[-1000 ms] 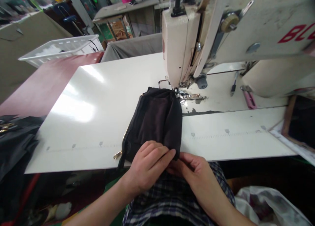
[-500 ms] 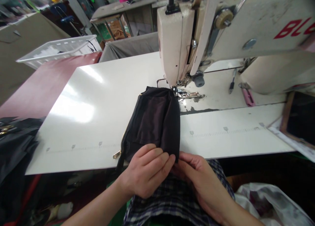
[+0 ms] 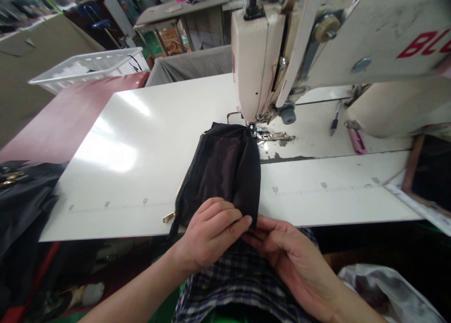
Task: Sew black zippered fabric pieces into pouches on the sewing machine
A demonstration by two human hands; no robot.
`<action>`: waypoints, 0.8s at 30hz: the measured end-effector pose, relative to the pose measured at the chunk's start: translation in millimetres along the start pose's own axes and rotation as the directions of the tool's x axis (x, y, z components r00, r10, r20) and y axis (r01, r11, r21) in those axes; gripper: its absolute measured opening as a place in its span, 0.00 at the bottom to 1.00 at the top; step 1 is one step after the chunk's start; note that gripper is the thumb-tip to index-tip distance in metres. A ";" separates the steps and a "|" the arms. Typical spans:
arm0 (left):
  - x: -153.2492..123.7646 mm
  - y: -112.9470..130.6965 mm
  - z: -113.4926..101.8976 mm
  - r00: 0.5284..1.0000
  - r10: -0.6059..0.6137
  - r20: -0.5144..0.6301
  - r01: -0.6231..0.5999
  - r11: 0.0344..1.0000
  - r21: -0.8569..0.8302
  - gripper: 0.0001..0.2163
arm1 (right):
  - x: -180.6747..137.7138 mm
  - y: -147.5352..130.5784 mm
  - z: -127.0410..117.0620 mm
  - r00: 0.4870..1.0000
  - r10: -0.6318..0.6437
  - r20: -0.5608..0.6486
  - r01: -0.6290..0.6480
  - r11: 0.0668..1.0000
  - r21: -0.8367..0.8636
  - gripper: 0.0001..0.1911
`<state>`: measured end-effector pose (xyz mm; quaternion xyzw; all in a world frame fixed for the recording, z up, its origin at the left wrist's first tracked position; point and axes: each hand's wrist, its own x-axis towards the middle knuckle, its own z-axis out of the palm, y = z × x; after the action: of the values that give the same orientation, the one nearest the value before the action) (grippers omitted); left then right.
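A black fabric pouch [image 3: 221, 168] with a gold zipper lies on the white sewing table [image 3: 148, 140], its far end under the presser foot of the cream sewing machine [image 3: 268, 65]. My left hand [image 3: 211, 234] rests on the pouch's near edge with fingers curled over the fabric, gripping it. My right hand [image 3: 292, 257] meets it from the right at the table's front edge, its fingers pinching the pouch's near right corner. A gold zipper pull [image 3: 168, 217] sticks out at the pouch's near left.
A heap of black bags [image 3: 24, 196] lies at the left. A white plastic basket [image 3: 88, 67] stands at the back left beside a maroon surface [image 3: 63, 121]. Small pink snips [image 3: 355, 140] and a pen lie right of the needle. A white plastic bag [image 3: 384, 290] sits lower right.
Both hands stay on the pouch's near edge with only slight shifts of the fingers. The pouch's far end sits a little closer under the needle than one second ago.
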<state>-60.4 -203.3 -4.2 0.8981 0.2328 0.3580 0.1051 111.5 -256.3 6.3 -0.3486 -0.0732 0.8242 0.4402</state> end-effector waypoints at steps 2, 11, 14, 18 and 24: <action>1.6 0.4 0.4 1.000 -0.020 0.001 0.020 1.000 -0.024 0.05 | -0.2 0.0 -0.5 1.000 -0.005 -0.001 0.005 1.000 -0.029 0.19; 3.8 2.6 2.0 0.988 -0.148 0.051 0.154 0.975 -0.160 0.07 | 1.3 6.6 2.1 0.993 -0.113 -0.030 0.101 0.959 -0.264 0.14; 0.0 1.4 3.5 0.990 -0.131 0.046 0.137 0.981 -0.139 0.07 | 5.3 11.2 0.2 0.987 -0.156 -0.046 0.134 0.940 -0.312 0.11; -4.7 0.6 1.7 0.999 0.007 0.048 -0.003 0.996 -0.085 0.10 | 6.2 11.2 -2.2 0.982 -0.185 -0.046 0.149 0.896 -0.418 0.10; -3.1 1.2 -2.5 0.993 0.104 0.062 -0.102 0.994 -0.035 0.10 | 2.4 5.8 -2.0 0.982 -0.188 -0.032 0.146 0.848 -0.509 0.11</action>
<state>-63.6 -205.8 -3.8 0.9181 0.1769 0.3379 0.1079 108.0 -258.3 1.1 -0.4766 -0.2982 0.7202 0.4065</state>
